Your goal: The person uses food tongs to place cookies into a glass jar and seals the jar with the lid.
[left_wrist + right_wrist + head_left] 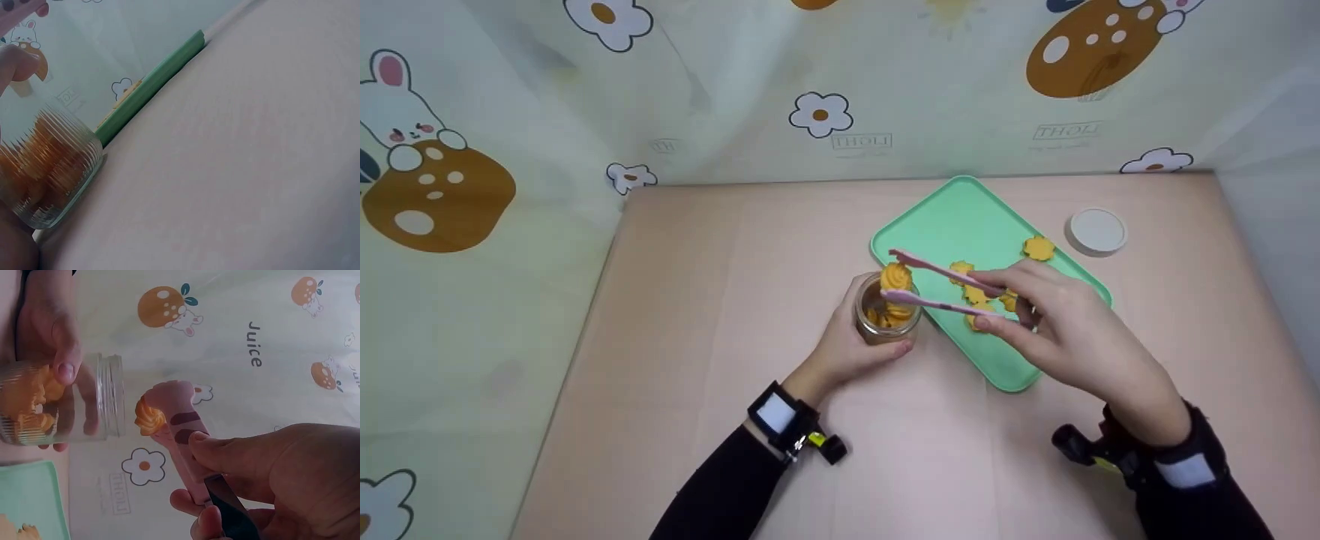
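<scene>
My left hand (847, 337) grips a ribbed glass jar (84, 402) that has several yellow cookies (42, 163) inside. In my right hand (1065, 330) is a pair of pink tongs (180, 422), pinched between thumb and fingers. Between the tong tips a swirled yellow cookie (895, 277) is held just above the jar's open mouth, apart from the rim in the right wrist view. Right of the jar lies a green tray (952, 217). Several more cookies (1039, 248) lie on it, some partly hidden by my right hand and the tongs.
A round white lid (1096, 231) lies beside the tray's right edge. The pinkish table (720, 300) meets a printed curtain (735, 90) at the back and on the left side.
</scene>
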Demonstrator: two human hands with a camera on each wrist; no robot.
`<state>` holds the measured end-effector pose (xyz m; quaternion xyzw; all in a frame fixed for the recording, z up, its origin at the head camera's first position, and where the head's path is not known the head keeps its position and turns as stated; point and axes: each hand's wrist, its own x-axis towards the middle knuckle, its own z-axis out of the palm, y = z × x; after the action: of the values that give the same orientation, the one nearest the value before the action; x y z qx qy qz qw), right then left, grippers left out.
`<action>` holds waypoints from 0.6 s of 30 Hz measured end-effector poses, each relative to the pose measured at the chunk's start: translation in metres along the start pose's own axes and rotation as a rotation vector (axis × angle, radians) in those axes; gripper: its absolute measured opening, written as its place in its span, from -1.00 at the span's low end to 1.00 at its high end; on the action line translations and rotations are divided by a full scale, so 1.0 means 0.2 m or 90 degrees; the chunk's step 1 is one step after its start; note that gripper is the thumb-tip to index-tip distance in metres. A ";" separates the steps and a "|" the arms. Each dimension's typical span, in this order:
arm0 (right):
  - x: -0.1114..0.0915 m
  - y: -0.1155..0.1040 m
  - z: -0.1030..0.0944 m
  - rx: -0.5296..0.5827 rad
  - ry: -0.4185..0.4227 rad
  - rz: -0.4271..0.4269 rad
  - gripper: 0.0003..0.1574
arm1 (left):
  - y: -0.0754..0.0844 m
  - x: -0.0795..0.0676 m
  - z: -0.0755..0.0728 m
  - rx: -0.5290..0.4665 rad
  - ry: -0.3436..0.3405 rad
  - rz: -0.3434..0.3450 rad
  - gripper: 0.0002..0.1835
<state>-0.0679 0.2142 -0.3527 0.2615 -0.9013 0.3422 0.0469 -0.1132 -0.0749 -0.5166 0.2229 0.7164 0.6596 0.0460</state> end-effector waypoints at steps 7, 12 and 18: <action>-0.02 -0.03 0.02 -0.016 -0.014 -0.042 -0.46 | 0.00 0.00 0.00 -0.012 0.002 0.008 0.00; -0.02 -0.04 0.03 -0.030 -0.036 -0.025 -0.46 | -0.01 0.00 0.00 -0.013 0.001 0.029 -0.01; -0.03 -0.05 0.03 -0.041 -0.050 -0.009 -0.46 | -0.01 0.00 0.00 -0.005 0.003 0.023 -0.02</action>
<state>-0.0579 0.2063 -0.3534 0.2792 -0.9112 0.3021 0.0222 -0.1146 -0.0746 -0.5186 0.2337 0.7096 0.6639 0.0331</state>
